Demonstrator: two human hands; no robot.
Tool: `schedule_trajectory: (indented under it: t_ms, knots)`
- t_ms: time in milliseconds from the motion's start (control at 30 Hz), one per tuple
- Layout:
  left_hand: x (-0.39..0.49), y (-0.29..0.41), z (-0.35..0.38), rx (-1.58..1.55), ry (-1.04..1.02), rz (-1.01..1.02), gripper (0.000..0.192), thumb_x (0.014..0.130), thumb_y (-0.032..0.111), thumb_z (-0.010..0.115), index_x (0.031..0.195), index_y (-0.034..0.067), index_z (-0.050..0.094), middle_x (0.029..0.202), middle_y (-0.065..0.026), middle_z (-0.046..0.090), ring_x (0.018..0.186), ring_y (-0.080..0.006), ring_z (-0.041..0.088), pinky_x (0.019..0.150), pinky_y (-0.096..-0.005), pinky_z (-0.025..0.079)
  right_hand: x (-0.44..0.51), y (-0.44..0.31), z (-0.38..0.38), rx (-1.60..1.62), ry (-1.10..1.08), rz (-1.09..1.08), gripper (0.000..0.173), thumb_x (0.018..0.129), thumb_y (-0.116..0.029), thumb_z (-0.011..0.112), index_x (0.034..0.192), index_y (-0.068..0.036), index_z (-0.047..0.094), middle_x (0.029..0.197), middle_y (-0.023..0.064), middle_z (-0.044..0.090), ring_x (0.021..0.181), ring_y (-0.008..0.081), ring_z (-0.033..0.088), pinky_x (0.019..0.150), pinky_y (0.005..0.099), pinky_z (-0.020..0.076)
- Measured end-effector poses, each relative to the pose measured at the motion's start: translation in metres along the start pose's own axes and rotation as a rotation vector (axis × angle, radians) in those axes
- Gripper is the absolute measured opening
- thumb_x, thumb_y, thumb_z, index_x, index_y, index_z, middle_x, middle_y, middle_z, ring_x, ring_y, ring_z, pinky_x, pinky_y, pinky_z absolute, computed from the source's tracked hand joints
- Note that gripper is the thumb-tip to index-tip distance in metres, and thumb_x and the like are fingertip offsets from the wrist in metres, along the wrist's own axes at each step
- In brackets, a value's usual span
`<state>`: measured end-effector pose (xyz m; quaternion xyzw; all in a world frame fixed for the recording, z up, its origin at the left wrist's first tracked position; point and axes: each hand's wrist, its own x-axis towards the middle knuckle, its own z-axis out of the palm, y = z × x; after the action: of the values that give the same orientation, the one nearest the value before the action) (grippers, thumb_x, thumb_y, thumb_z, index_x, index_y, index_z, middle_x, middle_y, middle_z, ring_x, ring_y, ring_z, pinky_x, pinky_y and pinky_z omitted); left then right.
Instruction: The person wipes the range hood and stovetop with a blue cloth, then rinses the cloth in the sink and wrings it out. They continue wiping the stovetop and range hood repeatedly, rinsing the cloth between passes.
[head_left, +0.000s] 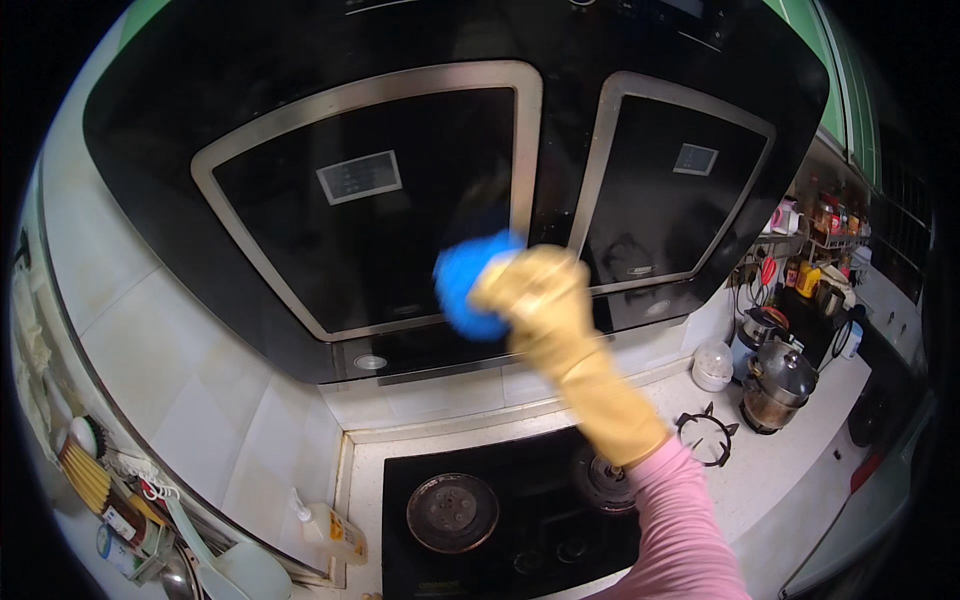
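My right hand (538, 289), in a yellow rubber glove, grips a bunched blue cloth (471, 285). Hand and cloth are slightly blurred. They are up in front of a black range hood (300, 90), over the lower right corner of its left glass panel (300, 247). Whether the cloth presses on the glass I cannot tell. A wide metal frame (529, 150) edges this panel, and the right panel (675, 217) has one like it. Small pale specks dot the strip between the panels. My left hand is out of view.
Below the hood lies a black gas cooktop (525, 465) with a round burner (452, 512). A pump bottle (334, 532) stands left of it. To the right are a loose pan support (705, 439), a lidded pot (780, 382) and a plastic container (712, 365). Utensils, including a spatula (247, 574), hang at left.
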<state>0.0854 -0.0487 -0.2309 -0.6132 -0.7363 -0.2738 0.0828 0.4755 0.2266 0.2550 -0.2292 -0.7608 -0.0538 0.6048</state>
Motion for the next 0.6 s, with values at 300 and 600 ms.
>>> schedule_trajectory:
  t_ms: [300,600]
  knots:
    - [-0.007,-0.015,0.02,0.014,-0.017,-0.019,0.058,0.1,0.027,0.061,0.152,0.0,0.056,0.152,-0.0274,0.058,0.144,-0.0517,0.048,0.119,-0.0654,0.033,-0.051,0.078,-0.034,-0.804,-0.14,-0.494,0.031,0.08,-0.008,0.073,0.094,-0.035,0.076,0.102,-0.0047,0.069,0.1,0.0276,0.066,0.077,0.0403,0.0566]
    - [-0.015,-0.022,0.03,-0.011,-0.068,-0.084,0.061,0.102,0.032,0.057,0.155,0.003,0.053,0.158,-0.0256,0.053,0.15,-0.0494,0.042,0.124,-0.0666,0.026,0.056,0.018,-0.042,-0.439,0.276,-0.413,0.047,0.06,0.003,0.08,0.104,-0.013,0.078,0.102,0.0086,0.076,0.084,0.031,0.074,0.069,0.0414,0.059]
